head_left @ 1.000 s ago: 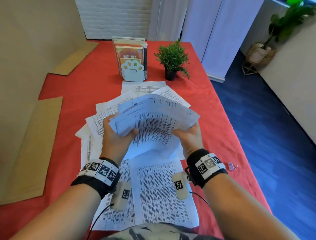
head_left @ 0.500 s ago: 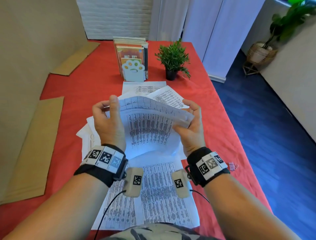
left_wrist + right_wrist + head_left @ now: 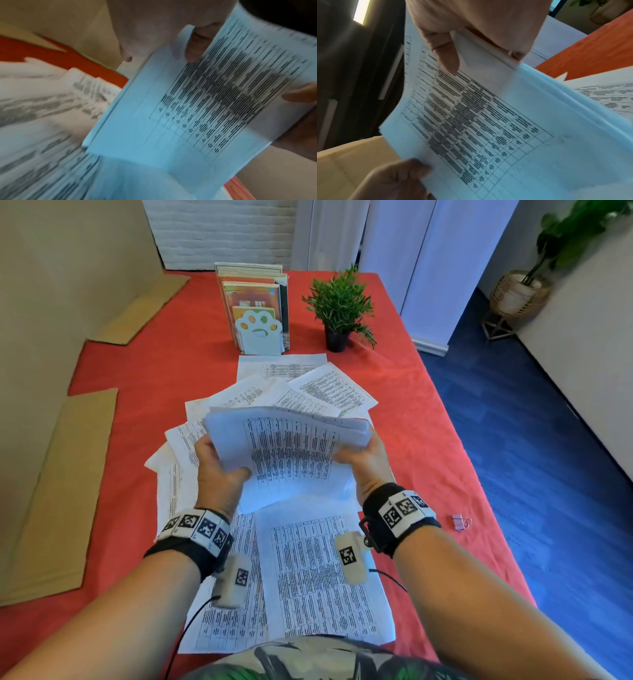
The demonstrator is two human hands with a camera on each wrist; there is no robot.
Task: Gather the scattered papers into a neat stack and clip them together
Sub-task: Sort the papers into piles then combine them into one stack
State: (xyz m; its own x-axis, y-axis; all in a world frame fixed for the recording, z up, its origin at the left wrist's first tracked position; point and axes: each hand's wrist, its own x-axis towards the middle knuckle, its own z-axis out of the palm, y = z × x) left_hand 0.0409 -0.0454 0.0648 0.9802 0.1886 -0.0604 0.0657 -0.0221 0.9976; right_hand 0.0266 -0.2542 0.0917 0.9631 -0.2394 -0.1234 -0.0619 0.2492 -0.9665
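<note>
A bundle of printed sheets (image 3: 291, 453) hangs in the air above the red table (image 3: 137, 378), tilted toward me. My left hand (image 3: 219, 470) grips its left edge, thumb on top. My right hand (image 3: 363, 460) grips the right edge. The left wrist view shows the bundle (image 3: 197, 108) with my left thumb (image 3: 193, 50) pressed on its top sheet. In the right wrist view my right thumb (image 3: 447, 56) lies on the same bundle (image 3: 488, 128). More loose sheets (image 3: 308, 577) lie scattered under and beyond it. A small pink binder clip (image 3: 460, 522) sits on the cloth to the right.
A paw-shaped bookend with books (image 3: 257, 313) and a small potted plant (image 3: 339, 309) stand at the back of the table. Cardboard pieces (image 3: 58, 491) lie along the left side. The table's right edge drops to a blue floor (image 3: 548, 457).
The bundle went from fanned and loose to upright between raised hands, then back down, squarer. Both hands now grip its side edges lower.
</note>
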